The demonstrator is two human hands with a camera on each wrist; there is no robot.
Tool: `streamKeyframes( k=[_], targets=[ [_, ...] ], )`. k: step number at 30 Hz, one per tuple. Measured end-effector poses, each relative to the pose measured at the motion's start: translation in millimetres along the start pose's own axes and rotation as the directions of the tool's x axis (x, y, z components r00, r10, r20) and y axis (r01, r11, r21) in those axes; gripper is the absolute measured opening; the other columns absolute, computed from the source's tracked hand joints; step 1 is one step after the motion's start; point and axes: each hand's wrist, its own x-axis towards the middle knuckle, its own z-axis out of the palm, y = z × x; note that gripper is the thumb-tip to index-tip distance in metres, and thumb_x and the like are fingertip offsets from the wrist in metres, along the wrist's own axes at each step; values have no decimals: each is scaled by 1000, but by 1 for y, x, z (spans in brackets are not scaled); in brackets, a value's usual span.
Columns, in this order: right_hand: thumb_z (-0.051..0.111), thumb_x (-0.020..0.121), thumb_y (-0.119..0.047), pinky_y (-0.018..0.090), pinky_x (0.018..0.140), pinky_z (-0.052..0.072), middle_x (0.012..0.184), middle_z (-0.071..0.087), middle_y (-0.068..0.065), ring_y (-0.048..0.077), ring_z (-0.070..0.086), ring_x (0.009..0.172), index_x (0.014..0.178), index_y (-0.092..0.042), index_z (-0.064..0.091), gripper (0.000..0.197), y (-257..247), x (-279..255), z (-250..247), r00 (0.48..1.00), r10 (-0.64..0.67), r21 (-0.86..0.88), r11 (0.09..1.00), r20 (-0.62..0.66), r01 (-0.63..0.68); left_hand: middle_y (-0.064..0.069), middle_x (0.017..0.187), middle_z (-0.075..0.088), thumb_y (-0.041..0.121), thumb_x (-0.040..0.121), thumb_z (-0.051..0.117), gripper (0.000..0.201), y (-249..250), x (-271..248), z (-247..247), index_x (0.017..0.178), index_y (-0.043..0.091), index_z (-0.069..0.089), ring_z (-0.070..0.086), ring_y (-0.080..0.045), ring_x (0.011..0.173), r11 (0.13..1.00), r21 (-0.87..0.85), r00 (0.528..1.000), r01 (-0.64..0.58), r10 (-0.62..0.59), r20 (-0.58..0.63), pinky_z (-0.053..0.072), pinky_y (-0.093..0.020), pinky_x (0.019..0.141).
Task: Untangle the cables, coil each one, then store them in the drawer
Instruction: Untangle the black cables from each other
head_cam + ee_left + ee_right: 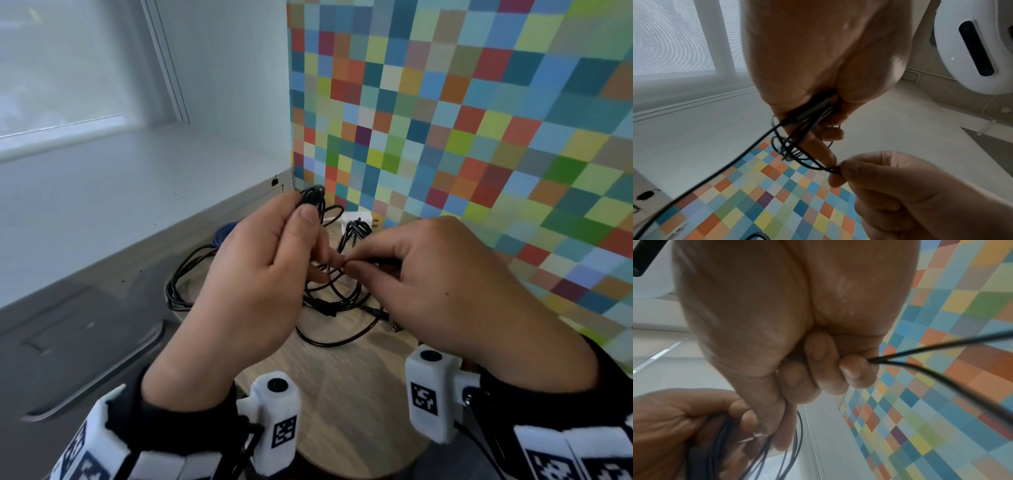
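My left hand [274,253] is raised over the table and grips a small coil of thin black cable [313,197], whose loops stick out above the thumb. In the left wrist view the same coil [797,146] hangs from the curled fingers [830,133]. My right hand [428,274] pinches a strand of that black cable [833,169] right beside the left fingertips. In the right wrist view two black strands [920,353] run out past the curled fingers [851,373]. More tangled black cable [335,298] lies on the wooden table [342,394] beneath both hands.
A white plug adapter [356,219] and a blue cable [224,233] lie at the table's back. Another black cable loop [181,281] hangs over the left edge. A grey drawer front with a handle [102,373] stands shut on the left. A chequered wall [479,137] closes the right.
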Motion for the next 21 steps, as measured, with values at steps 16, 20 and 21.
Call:
streamKeyframes(
  k=[16, 20, 21],
  targets=[
    [86, 80, -25, 15, 66, 55, 78, 75, -20, 0, 72, 75, 83, -32, 80, 9, 0, -1, -5, 993, -36, 286, 956, -109, 66, 9, 51, 40, 38, 94, 46, 31, -11, -1, 9, 70, 26, 61, 32, -13, 45, 964, -73, 937, 254, -227, 265, 27, -31, 48],
    [76, 83, -41, 39, 76, 63, 86, 78, -14, 19, 75, 82, 88, -35, 81, 10, 18, -1, -22, 976, -1, 348, 934, -217, 78, 4, 49, 27, 41, 91, 50, 45, -8, -1, -6, 61, 12, 68, 18, -11, 42, 809, -324, 826, 491, -314, 468, 16, -23, 44],
    [73, 82, -48, 47, 80, 62, 90, 79, -12, 27, 75, 88, 90, -35, 81, 17, 24, 0, -22, 974, 13, 383, 921, -226, 77, 3, 50, 26, 40, 91, 50, 46, -7, 0, -10, 59, 11, 63, 18, -11, 42, 759, -391, 815, 520, -304, 493, 16, -23, 43]
  ],
)
